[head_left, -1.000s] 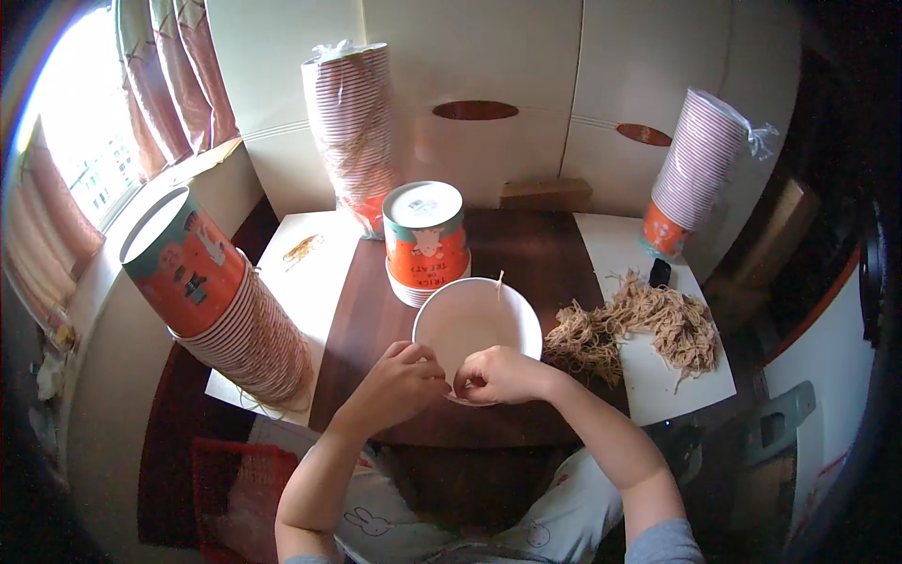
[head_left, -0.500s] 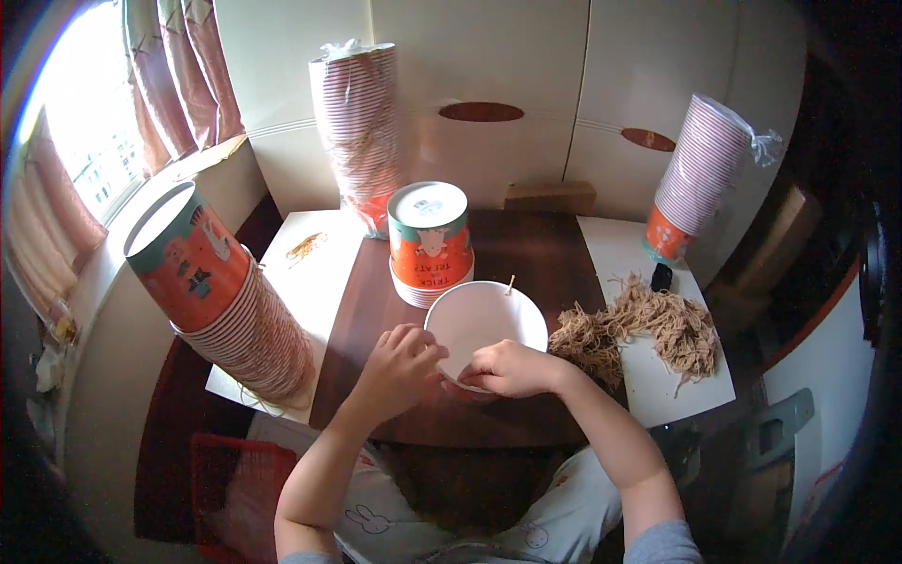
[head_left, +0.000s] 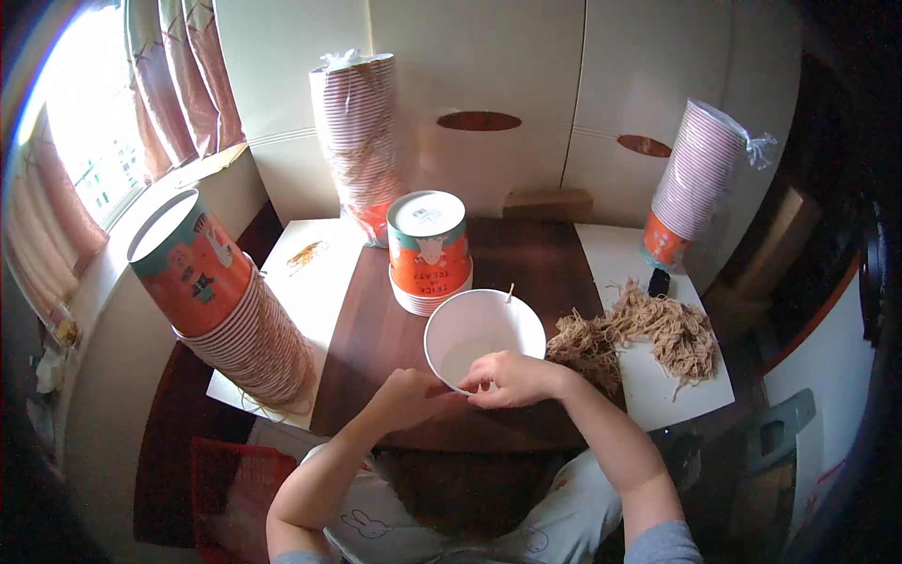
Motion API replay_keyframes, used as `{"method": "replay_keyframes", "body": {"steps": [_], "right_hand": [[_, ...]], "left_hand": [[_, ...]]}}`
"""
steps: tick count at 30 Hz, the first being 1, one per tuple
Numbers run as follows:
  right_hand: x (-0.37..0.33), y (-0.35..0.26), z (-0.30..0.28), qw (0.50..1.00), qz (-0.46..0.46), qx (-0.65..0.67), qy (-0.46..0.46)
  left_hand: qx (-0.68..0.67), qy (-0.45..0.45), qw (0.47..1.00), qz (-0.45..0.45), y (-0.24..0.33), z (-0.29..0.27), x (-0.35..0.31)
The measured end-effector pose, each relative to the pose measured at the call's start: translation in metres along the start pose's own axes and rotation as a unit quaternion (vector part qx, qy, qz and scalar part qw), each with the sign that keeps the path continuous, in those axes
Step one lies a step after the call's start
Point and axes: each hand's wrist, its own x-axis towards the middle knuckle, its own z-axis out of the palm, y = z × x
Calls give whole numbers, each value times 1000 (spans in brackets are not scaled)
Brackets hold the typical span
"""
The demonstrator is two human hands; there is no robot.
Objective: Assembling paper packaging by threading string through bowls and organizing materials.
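A paper bucket (head_left: 489, 324), white inside, stands tilted toward me on the dark table. A short piece of twine (head_left: 510, 293) sticks up at its far rim. My right hand (head_left: 515, 378) is closed at the near rim, its thumb and fingers pinching the edge. Just left of it, my left hand (head_left: 413, 399) is closed against the bucket's outer near side, its fingertips meeting the right hand's. Whatever lies between those left fingertips is too small to make out. Beyond the bucket rests a short upside-down stack of orange and green paper buckets (head_left: 428, 258).
A heap of tan twine (head_left: 662, 324) lies on the right, beside a small black object (head_left: 660, 281). Leaning at left is a tall bucket stack (head_left: 221, 291). Wrapped stacks stand at the back left (head_left: 357, 141) and back right (head_left: 695, 179). A red basket (head_left: 240, 498) is below left.
My left hand has come down from the left rim to the bucket's near outer side. My right hand has drawn back from inside the bucket onto its near rim.
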Motion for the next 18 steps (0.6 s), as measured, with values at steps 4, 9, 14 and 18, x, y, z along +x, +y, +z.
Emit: {"method": "replay_keyframes", "body": {"steps": [4, 9, 14, 18], "right_hand": [[1, 0, 1, 1000, -10, -24, 14], [1, 1, 2, 998, 19, -45, 34], [2, 2, -3, 996, 41, 18, 77], [7, 0, -2, 894, 66, 422, 132]], "left_hand": [[-115, 1, 990, -81, -6, 2, 4], [-208, -4, 970, -122, -12, -6, 6], [-368, 35, 927, -70, -12, -22, -4], [-532, 32, 845, 53, -5, -27, -6]]}}
